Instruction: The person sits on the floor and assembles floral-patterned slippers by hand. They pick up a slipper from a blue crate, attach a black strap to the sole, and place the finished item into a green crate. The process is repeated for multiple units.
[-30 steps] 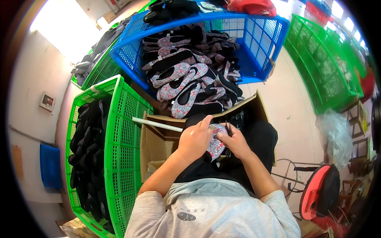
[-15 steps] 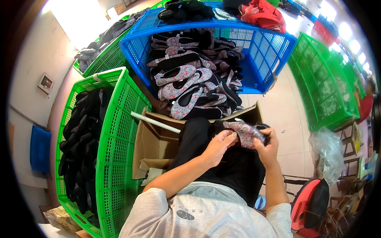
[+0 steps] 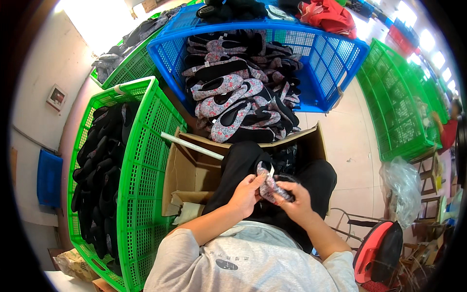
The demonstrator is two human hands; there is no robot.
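Note:
Above my lap I hold a floral-patterned slipper (image 3: pixel 267 189) with a dark lining and a small white tag. My left hand (image 3: pixel 246 194) pinches one end of it. At its other end my right hand (image 3: pixel 296 200) has its fingers wrapped round the fabric, slightly blurred. Just beyond my knees a cardboard box (image 3: pixel 194 168) stands with its flaps up; dark things lie inside between my legs. In front, a blue crate (image 3: pixel 318 73) lies with its open side toward me, filled with a pile of floral slippers (image 3: pixel 228 104).
A green crate (image 3: pixel 146 160) of black slippers (image 3: pixel 99 180) stands at my left. A white rod (image 3: pixel 192 146) leans across the box. More green crates (image 3: pixel 394 107) stand far right, near a person in red (image 3: pixel 450 129). A clear plastic bag (image 3: pixel 403 182) and a red-and-black object (image 3: pixel 379 250) are at my right.
Both hands have drawn the slipper closer to my body and left, and it is now folded and turned. My right knee has swung outward, showing the dark things in the box.

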